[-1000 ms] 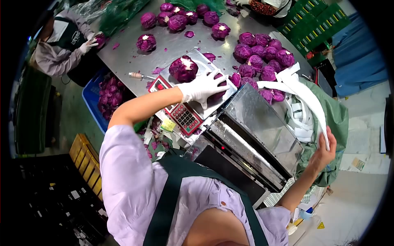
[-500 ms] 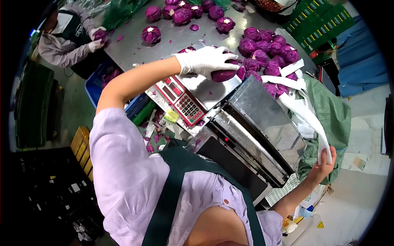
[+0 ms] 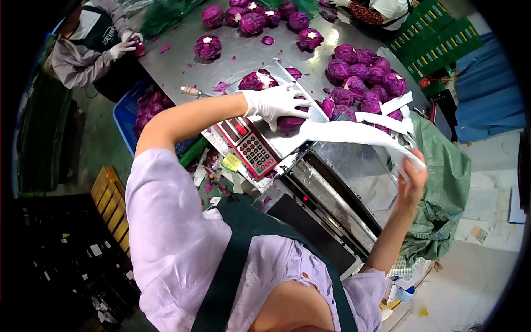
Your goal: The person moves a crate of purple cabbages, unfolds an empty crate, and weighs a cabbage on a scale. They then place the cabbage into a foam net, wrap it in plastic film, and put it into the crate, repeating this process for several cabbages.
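Note:
My left hand (image 3: 275,105), in a white glove, is closed over a red cabbage (image 3: 290,123) at the pan of a red-framed weighing scale (image 3: 253,150). Its fingers hide much of that cabbage. A second red cabbage (image 3: 257,81) with a pale cut stem lies on the scale pan, just beyond the glove. My bare right hand (image 3: 412,178) grips one end of a long white strip (image 3: 354,133). The strip stretches left over the metal-topped machine (image 3: 359,166), and its far end reaches close to the cabbage under my left hand.
A pile of red cabbages (image 3: 359,72) sits right of the scale, with loose white strips (image 3: 381,120) on it. More cabbages (image 3: 251,23) stand farther back on the metal table (image 3: 177,61). A co-worker (image 3: 91,44) handles a cabbage at left, near a blue crate (image 3: 126,124).
My left hand has shifted slightly toward me and left with the cabbage. My right hand has risen leftward, bringing the white strip across the machine toward the cabbage.

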A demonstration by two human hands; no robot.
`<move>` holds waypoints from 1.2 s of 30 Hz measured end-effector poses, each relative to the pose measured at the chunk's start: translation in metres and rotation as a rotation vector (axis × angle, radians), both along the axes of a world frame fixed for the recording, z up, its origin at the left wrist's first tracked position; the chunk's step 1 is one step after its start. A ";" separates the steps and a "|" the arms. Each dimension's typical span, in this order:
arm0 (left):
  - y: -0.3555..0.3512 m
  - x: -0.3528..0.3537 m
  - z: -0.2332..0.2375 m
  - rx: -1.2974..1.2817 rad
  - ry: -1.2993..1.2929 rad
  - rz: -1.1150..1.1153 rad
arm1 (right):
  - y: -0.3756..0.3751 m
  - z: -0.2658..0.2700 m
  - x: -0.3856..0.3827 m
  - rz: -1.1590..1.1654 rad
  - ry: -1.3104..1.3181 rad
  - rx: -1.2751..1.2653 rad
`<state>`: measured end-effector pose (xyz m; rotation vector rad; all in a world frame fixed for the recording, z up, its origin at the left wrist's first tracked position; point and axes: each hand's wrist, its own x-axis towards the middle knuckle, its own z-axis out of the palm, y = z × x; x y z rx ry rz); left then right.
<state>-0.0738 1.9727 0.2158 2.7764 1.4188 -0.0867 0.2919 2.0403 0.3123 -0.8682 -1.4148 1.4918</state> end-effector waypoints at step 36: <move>-0.078 -0.132 -0.009 0.221 -0.934 1.265 | 0.014 -0.088 -0.181 0.417 -0.296 0.027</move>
